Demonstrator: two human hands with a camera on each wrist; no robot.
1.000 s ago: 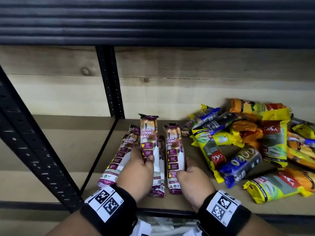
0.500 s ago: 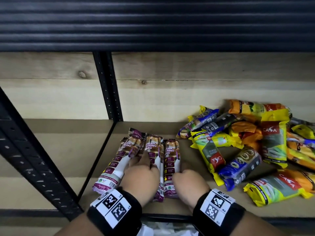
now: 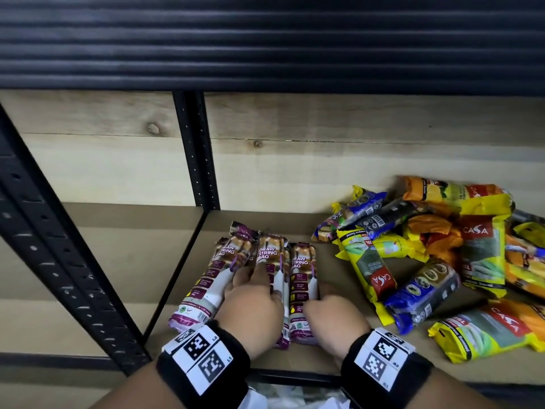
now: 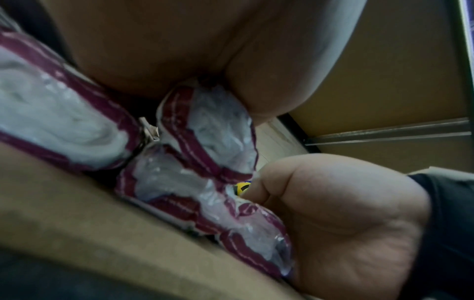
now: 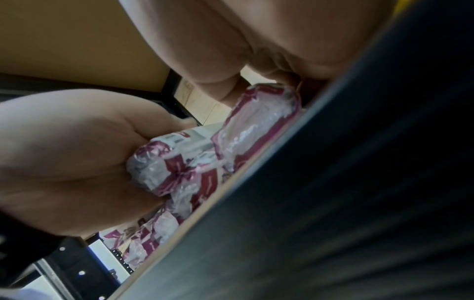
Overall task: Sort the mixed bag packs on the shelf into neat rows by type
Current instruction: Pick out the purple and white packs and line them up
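Note:
Three purple-and-white "Draw String Bag" packs [image 3: 302, 267] lie side by side at the left of the wooden shelf [image 3: 330, 273], long ends pointing at the back wall. My left hand [image 3: 253, 302] lies over the middle pack [image 3: 269, 252], fingers reaching along it and thumb down its side; the left wrist view shows this pack [image 4: 218, 130] under the palm. My right hand [image 3: 333, 314] hugs the right edge of the rightmost pack [image 5: 256, 125], thumb and curled fingers flanking it. The leftmost pack [image 3: 218, 278] slants outward.
A loose pile of yellow-green packs [image 3: 365, 270], blue packs [image 3: 421, 293] and orange packs [image 3: 433, 231] covers the shelf's right side. A black upright [image 3: 196, 149] stands behind the purple packs, a slanted black post [image 3: 59, 246] at front left, and a dark shelf [image 3: 265, 39] overhead.
The middle purple pack has slid back toward me, so its far end sits near the others'. Both hands have drawn the packs closer together.

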